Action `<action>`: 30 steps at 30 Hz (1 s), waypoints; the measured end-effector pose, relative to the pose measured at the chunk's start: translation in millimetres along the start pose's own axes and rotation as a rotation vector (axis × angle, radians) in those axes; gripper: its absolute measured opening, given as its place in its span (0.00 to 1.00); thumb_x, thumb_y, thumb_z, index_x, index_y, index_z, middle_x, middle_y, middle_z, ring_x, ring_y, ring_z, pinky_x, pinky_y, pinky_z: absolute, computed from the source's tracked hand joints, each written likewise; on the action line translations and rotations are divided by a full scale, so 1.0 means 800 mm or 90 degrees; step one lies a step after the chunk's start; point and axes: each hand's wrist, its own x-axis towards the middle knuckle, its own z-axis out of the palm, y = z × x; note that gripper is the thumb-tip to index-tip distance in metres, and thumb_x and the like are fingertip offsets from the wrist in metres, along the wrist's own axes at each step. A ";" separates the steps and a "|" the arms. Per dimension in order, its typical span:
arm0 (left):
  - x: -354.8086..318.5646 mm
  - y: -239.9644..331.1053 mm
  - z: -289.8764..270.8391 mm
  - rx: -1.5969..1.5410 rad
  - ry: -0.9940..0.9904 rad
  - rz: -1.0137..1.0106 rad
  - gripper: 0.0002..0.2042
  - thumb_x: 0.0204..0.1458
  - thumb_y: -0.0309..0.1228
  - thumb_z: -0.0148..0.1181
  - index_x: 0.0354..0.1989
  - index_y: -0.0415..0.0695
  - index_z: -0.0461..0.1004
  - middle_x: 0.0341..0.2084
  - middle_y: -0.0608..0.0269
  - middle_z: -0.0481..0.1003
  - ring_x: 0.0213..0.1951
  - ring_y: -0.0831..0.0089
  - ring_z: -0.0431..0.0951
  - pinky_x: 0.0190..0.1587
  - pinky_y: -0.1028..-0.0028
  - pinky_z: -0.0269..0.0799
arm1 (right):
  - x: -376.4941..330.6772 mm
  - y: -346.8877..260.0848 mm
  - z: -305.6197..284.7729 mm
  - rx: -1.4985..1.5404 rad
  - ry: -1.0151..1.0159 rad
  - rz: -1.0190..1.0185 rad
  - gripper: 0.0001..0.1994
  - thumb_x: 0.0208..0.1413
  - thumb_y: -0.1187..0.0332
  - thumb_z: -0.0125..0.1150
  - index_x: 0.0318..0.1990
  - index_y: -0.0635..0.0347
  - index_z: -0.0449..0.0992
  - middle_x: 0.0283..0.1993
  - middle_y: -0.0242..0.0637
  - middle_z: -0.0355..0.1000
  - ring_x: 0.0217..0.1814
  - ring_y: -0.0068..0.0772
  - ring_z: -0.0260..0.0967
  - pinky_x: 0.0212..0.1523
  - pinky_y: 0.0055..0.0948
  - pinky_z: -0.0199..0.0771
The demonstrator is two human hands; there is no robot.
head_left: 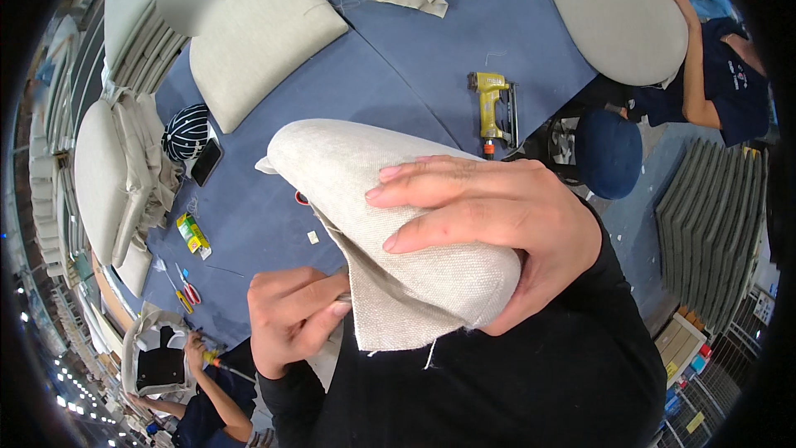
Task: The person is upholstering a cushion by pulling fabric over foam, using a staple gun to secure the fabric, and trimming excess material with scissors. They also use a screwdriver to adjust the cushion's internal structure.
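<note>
A cushion (332, 149) covered in beige woven fabric stands tilted on its edge in front of me. My right hand (506, 224) grips its near right end, fingers spread over the top face and the thumb underneath. At the cushion's near side, a loose fabric flap (394, 311) hangs down with frayed threads at its corner. My left hand (294, 315) is closed in a pinch at the flap's left edge; the fingertips are partly hidden. Beyond the cushion, a yellow staple gun (491, 108) lies on the blue-grey table (414, 50).
Finished-looking seat pads (261, 41) lie far left, beside stacked pads (104, 182). Left on the table are a striped cap (186, 131), a phone (206, 163), a yellow-green box (192, 234), and red-handled scissors (191, 289). Co-workers handle pads (618, 12) at far right and lower left.
</note>
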 end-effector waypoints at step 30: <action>0.016 0.010 -0.013 -0.013 -0.044 -0.002 0.10 0.52 0.30 0.72 0.41 0.43 0.89 0.17 0.62 0.75 0.16 0.68 0.71 0.19 0.69 0.61 | 0.010 0.010 -0.007 0.046 -0.009 0.006 0.38 0.29 0.61 0.86 0.54 0.69 0.83 0.63 0.64 0.76 0.67 0.66 0.76 0.67 0.54 0.75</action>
